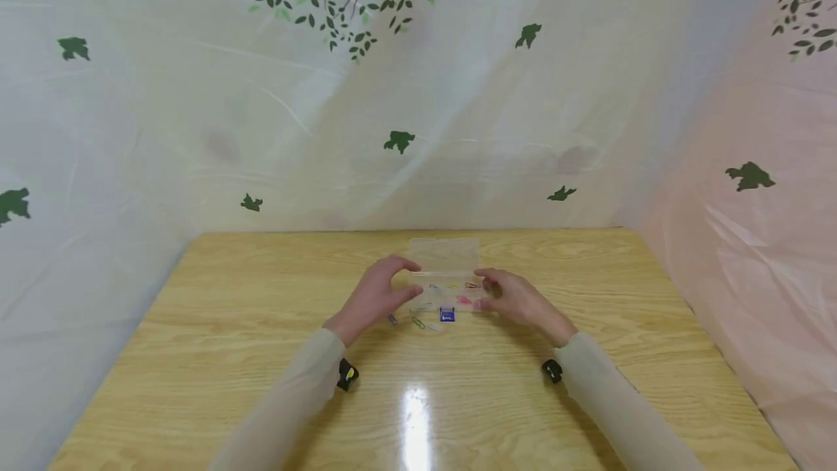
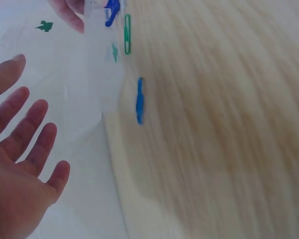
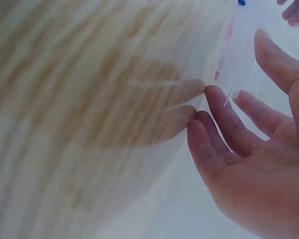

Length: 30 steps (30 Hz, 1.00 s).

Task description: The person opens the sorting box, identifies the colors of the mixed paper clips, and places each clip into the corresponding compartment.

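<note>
A clear plastic box [image 1: 429, 299] lies on the table with its lid [image 1: 445, 254] raised at the back. Small red and pink pieces [image 1: 464, 300] and a few paper clips show inside. My left hand [image 1: 382, 289] is at the box's left side, thumb and fingers spread apart, nothing in its grasp. My right hand [image 1: 516, 298] is at the right side; in the right wrist view its lower fingertips [image 3: 197, 124] meet the tabletop and its thumb stands apart. In front of the box lie a dark blue clip [image 1: 447, 314], a green paper clip [image 1: 418, 323] and a blue paper clip [image 2: 139, 101].
A whitish paper clip [image 1: 434, 326] lies beside the green one. The wooden table [image 1: 248, 384] runs back to a pale curtain [image 1: 294, 129] printed with leaves and birds. Black wrist devices [image 1: 348, 375] are strapped below both sleeves.
</note>
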Each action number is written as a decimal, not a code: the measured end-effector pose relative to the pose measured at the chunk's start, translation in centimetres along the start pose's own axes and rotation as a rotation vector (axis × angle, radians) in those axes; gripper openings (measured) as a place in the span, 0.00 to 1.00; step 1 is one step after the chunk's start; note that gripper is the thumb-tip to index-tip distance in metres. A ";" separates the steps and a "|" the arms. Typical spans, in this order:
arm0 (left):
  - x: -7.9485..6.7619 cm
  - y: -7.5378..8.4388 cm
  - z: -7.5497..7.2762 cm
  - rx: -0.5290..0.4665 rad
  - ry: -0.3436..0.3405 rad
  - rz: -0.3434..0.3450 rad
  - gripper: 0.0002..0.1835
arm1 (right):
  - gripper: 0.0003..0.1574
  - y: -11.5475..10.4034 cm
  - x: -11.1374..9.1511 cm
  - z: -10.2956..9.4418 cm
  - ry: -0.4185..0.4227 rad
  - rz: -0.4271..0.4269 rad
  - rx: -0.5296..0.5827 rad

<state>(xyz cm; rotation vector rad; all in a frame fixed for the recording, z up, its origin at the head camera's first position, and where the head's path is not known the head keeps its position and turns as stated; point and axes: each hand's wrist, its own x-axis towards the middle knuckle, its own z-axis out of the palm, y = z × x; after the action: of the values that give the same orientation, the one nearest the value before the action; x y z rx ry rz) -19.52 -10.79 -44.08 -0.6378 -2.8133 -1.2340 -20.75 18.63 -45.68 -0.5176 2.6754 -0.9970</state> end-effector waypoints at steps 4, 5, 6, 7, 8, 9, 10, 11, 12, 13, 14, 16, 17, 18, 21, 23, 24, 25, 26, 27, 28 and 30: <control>-1.1 -0.1 -0.1 -0.005 -0.006 0.000 0.18 | 0.42 0.3 -0.1 0.0 -0.007 0.006 0.001; -1.3 -0.1 -0.1 -0.004 -0.008 0.000 0.18 | 0.42 0.3 -0.1 0.0 -0.009 0.006 0.000; -1.6 -0.2 -0.1 -0.003 -0.012 0.003 0.18 | 0.42 0.3 -0.2 0.0 -0.010 0.000 -0.006; -1.8 -0.1 -0.1 -0.009 -0.015 0.008 0.17 | 0.41 0.4 -0.2 -0.1 -0.011 0.002 -0.004; -2.0 -0.1 -0.1 -0.012 -0.019 0.011 0.17 | 0.41 0.4 -0.3 -0.1 -0.012 -0.001 -0.005; -2.2 -0.1 -0.1 -0.013 -0.021 0.018 0.17 | 0.41 0.4 -0.3 -0.1 -0.013 -0.006 -0.007; -2.4 0.0 0.0 -0.015 -0.023 0.027 0.17 | 0.41 0.4 -0.4 -0.1 -0.014 -0.009 -0.006; -2.6 0.0 0.0 -0.014 -0.026 0.035 0.17 | 0.41 0.4 -0.4 -0.2 -0.015 -0.017 -0.012; -2.8 0.0 0.0 -0.017 -0.030 0.041 0.17 | 0.41 0.4 -0.5 -0.2 -0.016 -0.019 -0.011; -3.0 0.1 0.0 -0.026 -0.035 0.045 0.16 | 0.41 0.4 -0.5 -0.2 -0.018 -0.018 -0.009; -3.2 0.1 0.1 -0.030 -0.042 0.045 0.16 | 0.42 0.4 -0.5 -0.2 -0.019 -0.018 -0.008; -3.6 0.1 0.2 -0.048 -0.061 0.038 0.16 | 0.42 0.5 -0.6 -0.1 -0.020 -0.022 -0.010; -3.7 0.1 0.3 -0.054 -0.071 0.035 0.15 | 0.42 0.6 -0.6 -0.1 -0.018 -0.025 -0.015; -3.8 0.0 0.4 -0.058 -0.081 0.034 0.15 | 0.42 0.7 -0.6 -0.1 -0.017 -0.022 -0.013; -4.1 -0.1 0.6 -0.051 -0.106 0.040 0.13 | 0.42 0.9 -0.6 -0.1 -0.014 -0.033 -0.021; -4.3 -0.2 0.8 -0.040 -0.118 0.048 0.12 | 0.42 1.0 -0.6 -0.1 -0.010 -0.033 -0.022; -4.4 -0.2 0.9 -0.035 -0.127 0.049 0.12 | 0.42 1.1 -0.6 -0.1 -0.009 -0.037 -0.023; -4.4 -0.4 1.1 -0.031 -0.134 0.051 0.12 | 0.41 1.2 -0.5 -0.1 -0.007 -0.041 -0.026; -4.5 -0.5 1.2 -0.031 -0.143 0.048 0.12 | 0.41 1.3 -0.5 -0.1 -0.006 -0.046 -0.028; -4.6 -0.6 1.3 -0.031 -0.153 0.046 0.12 | 0.41 1.3 -0.4 0.0 -0.006 -0.051 -0.027; -4.6 -0.7 1.5 -0.034 -0.163 0.044 0.12 | 0.41 1.4 -0.4 0.0 -0.005 -0.055 -0.026; -4.7 -1.0 1.8 -0.013 -0.180 0.061 0.13 | 0.41 1.6 -0.4 0.1 -0.005 -0.062 -0.025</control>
<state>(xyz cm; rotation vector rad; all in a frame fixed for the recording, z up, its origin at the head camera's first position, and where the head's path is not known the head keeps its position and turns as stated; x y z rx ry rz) -15.26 -11.85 -46.85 -0.8705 -2.9035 -1.2455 -20.74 19.85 -46.76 -0.6108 2.6859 -0.9780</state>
